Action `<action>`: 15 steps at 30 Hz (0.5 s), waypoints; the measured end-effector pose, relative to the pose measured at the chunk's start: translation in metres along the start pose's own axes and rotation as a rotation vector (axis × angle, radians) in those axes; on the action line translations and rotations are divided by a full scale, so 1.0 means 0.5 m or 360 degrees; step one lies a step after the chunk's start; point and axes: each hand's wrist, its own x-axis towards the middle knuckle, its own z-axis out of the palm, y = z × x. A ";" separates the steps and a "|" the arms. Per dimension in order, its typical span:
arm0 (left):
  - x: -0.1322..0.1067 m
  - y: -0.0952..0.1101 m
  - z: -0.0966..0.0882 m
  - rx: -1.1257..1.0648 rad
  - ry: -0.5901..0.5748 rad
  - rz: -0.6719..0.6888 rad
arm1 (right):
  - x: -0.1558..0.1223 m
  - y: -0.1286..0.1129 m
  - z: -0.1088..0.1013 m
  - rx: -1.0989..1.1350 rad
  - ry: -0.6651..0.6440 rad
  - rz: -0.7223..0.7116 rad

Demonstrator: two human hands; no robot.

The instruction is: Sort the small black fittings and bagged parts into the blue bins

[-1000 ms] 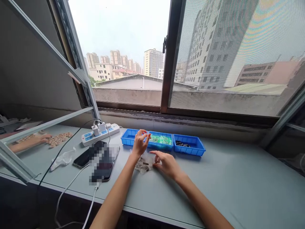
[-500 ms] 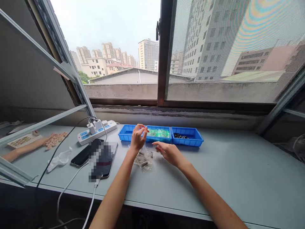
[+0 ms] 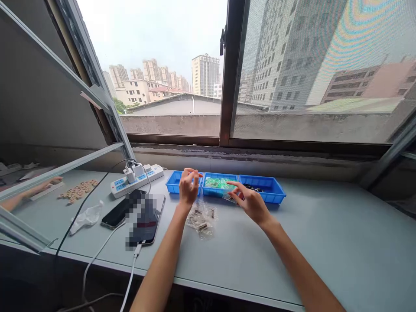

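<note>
My left hand (image 3: 189, 187) is raised over the grey table (image 3: 292, 242), fingers curled in a pinch on something too small to make out, in front of the left blue tray (image 3: 173, 185). My right hand (image 3: 249, 200) pinches a small clear plastic bag (image 3: 229, 196) at the front of the middle blue tray (image 3: 218, 185), which holds green parts. A clear bag of small metal parts (image 3: 200, 219) lies on the table between my forearms. The right blue tray (image 3: 266, 189) holds dark parts.
Two phones (image 3: 130, 212) on charging cables lie at the left, behind them a white power strip (image 3: 136, 178). A crumpled clear bag (image 3: 85, 216) lies farther left. Another person's hand (image 3: 39, 187) and small tan pieces (image 3: 77, 190) are at the far left. A window frame runs behind the trays.
My right hand has moved from the bag of metal parts up and right to the middle tray and taken hold of a small clear bag. My left hand stays raised.
</note>
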 end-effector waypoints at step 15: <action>0.004 -0.022 -0.006 0.0019 -0.0172 0.0201 | 0.003 -0.017 0.012 0.0870 -0.0135 0.0665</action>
